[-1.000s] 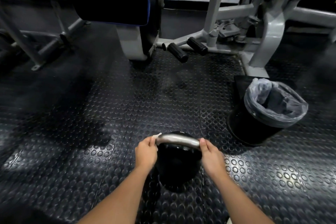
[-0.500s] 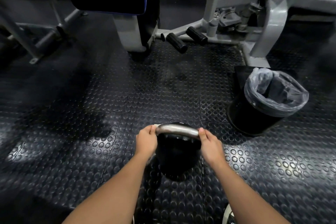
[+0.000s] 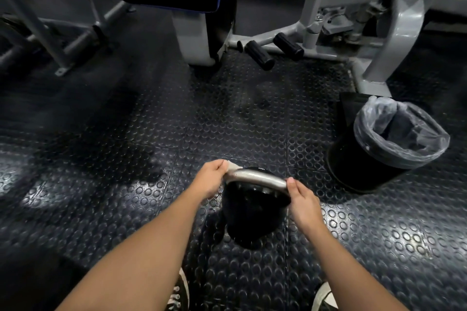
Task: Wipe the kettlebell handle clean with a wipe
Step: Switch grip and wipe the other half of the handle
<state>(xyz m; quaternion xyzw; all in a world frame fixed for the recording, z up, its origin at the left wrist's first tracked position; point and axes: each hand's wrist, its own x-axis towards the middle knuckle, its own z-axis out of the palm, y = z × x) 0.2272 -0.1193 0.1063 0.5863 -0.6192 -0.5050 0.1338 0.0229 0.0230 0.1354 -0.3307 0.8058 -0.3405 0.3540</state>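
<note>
where only a sliver showed before, wipe [image 3: 233,165] pinched by left hand [image 3: 211,179], right hand [image 3: 302,201] gripping kettlebell handle [image 3: 255,177]

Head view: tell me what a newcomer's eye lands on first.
First, the two bare arms reaching to the kettlebell low in the middle: the left hand presses a wipe on one end of the shiny handle, and the right hand grips the other. Next, the lined bin on the studded floor to the right. Grey gym machines stand at the back.
</note>
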